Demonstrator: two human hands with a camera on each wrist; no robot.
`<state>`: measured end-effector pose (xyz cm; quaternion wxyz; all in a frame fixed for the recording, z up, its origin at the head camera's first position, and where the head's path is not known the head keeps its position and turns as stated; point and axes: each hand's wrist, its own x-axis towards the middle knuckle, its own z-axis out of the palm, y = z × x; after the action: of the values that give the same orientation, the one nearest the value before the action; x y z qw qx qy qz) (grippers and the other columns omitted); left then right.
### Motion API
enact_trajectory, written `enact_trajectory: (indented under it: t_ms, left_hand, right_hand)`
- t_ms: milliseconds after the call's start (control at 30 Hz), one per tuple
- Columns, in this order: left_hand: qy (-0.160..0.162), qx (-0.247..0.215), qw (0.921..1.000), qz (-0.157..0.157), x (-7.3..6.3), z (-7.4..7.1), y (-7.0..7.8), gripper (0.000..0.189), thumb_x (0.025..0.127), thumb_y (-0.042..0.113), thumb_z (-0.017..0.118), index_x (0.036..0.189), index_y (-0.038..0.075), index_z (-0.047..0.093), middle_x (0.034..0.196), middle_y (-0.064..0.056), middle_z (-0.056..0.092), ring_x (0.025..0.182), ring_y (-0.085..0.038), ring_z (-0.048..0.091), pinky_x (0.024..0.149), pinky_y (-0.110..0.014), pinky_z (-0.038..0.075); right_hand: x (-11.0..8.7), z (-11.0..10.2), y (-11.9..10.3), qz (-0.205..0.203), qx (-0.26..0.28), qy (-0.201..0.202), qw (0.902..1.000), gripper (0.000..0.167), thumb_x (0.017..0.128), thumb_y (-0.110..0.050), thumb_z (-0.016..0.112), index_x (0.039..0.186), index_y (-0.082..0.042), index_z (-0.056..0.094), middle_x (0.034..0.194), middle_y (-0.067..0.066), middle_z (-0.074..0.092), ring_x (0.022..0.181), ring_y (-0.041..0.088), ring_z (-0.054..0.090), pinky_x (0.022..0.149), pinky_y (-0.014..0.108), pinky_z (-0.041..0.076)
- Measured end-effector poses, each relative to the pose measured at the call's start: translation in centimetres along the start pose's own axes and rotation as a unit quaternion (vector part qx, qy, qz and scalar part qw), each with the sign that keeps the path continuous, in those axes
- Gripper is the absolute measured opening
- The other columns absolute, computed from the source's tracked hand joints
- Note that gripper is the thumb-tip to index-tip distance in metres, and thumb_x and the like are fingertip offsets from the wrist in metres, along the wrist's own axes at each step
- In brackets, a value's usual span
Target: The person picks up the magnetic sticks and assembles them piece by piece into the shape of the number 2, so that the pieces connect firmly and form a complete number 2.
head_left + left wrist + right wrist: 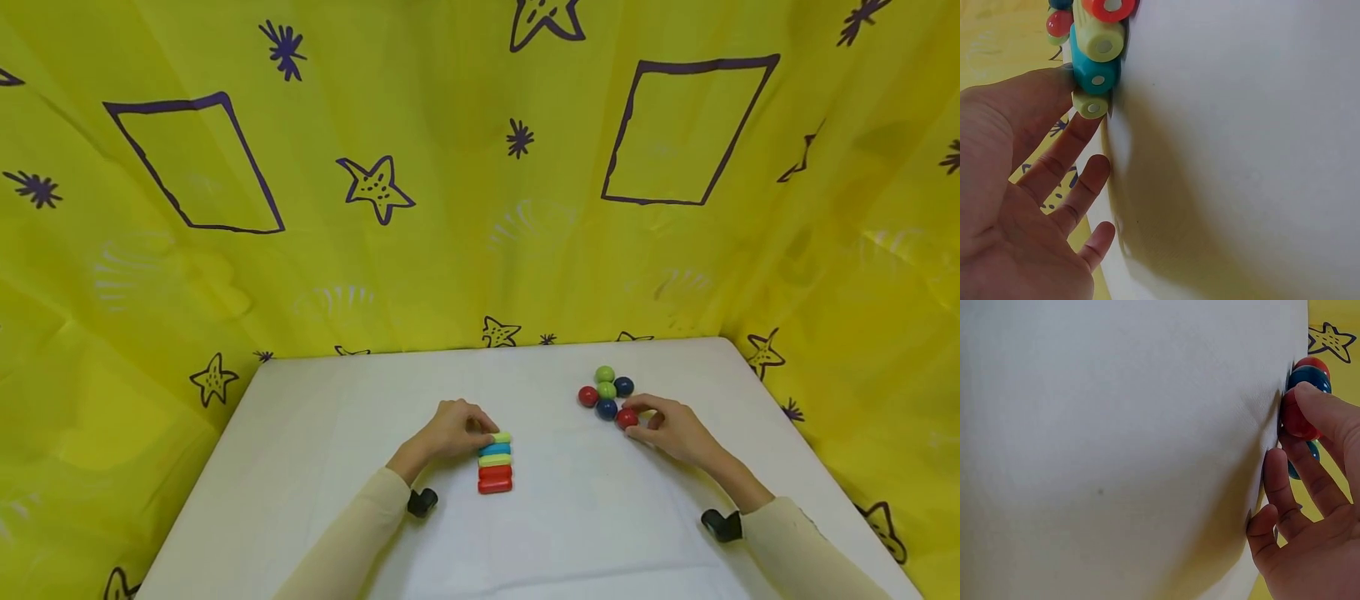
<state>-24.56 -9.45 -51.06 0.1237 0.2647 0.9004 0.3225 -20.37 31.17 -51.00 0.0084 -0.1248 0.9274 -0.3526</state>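
Note:
On the white table, several short coloured rods lie side by side in a row. My left hand (453,429) pinches the far yellow-green rod (1091,105) between thumb and index finger, its other fingers spread. Against it lies a blue rod (494,449), then a pale yellow rod (495,460) and two red rods (495,485) nearest me. Round discs show in the rod ends. Farther right, my right hand (675,429) holds a red ball (627,419) between thumb and index finger, at the near edge of a ball cluster. A dark blue ball (607,409) sits right beside it.
The cluster also has a second red ball (588,397), another dark blue ball (623,386) and two green balls (604,374). A yellow curtain (450,275) with purple drawings rises behind the white table (337,400) and along its sides.

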Motion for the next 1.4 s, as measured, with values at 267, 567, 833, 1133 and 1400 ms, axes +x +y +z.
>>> enact_trajectory:
  t_ms: [267, 567, 833, 1133, 1400]
  left_hand:
    - [-0.004, -0.008, 0.9999, 0.005, -0.7, 0.4, 0.4, 0.012, 0.092, 0.023, 0.078, 0.102, 0.020, 0.083, 0.094, 0.015, 0.072, 0.092, -0.009, 0.052, 0.088, -0.037, 0.039]
    - [-0.002, 0.000, 0.9996, 0.029, -1.5, 0.8, 0.9, 0.011, 0.091, 0.023, 0.078, 0.100, 0.021, 0.083, 0.091, 0.017, 0.072, 0.090, -0.008, 0.054, 0.089, -0.039, 0.037]
    - [-0.002, -0.003, 0.9996, 0.028, -1.9, 0.8, 1.4, 0.010, 0.090, 0.021, 0.079, 0.100, 0.019, 0.083, 0.089, 0.016, 0.072, 0.091, -0.009, 0.054, 0.087, -0.037, 0.037]
    - [-0.008, 0.004, 0.9996, 0.026, -1.1, 1.1, 1.6, 0.011, 0.090, 0.022, 0.079, 0.100, 0.020, 0.083, 0.089, 0.018, 0.072, 0.090, -0.007, 0.052, 0.087, -0.035, 0.037]
    - [-0.012, 0.019, 0.9994, 0.028, 0.1, 1.2, 2.2, 0.012, 0.091, 0.022, 0.079, 0.102, 0.019, 0.083, 0.091, 0.017, 0.072, 0.087, -0.007, 0.056, 0.081, -0.029, 0.042]
  right_hand:
    - [-0.3, 0.3, -0.2, 0.002, 0.000, 0.007, 1.0000, 0.036, 0.088, -0.021, 0.083, 0.121, -0.012, 0.070, 0.108, 0.007, 0.070, 0.079, 0.019, 0.054, 0.064, 0.026, 0.045]
    - [-0.5, 0.6, -0.6, 0.000, 0.009, 0.003, 1.0000, 0.037, 0.088, -0.024, 0.083, 0.121, -0.012, 0.070, 0.105, 0.004, 0.069, 0.079, 0.018, 0.054, 0.062, 0.025, 0.045]
    - [-0.6, 0.8, -0.9, 0.001, 0.005, 0.004, 1.0000, 0.038, 0.088, -0.026, 0.084, 0.120, -0.013, 0.071, 0.105, 0.002, 0.070, 0.079, 0.018, 0.053, 0.064, 0.025, 0.043]
    - [-0.7, 1.7, -1.4, -0.016, 0.012, 0.015, 0.9997, 0.037, 0.086, -0.023, 0.084, 0.119, -0.012, 0.071, 0.102, 0.001, 0.071, 0.075, 0.016, 0.052, 0.063, 0.025, 0.042]
    - [-0.6, 2.7, -1.9, -0.023, 0.014, 0.025, 0.9993, 0.035, 0.085, -0.022, 0.085, 0.117, -0.015, 0.072, 0.097, -0.002, 0.070, 0.070, 0.014, 0.052, 0.061, 0.025, 0.042]
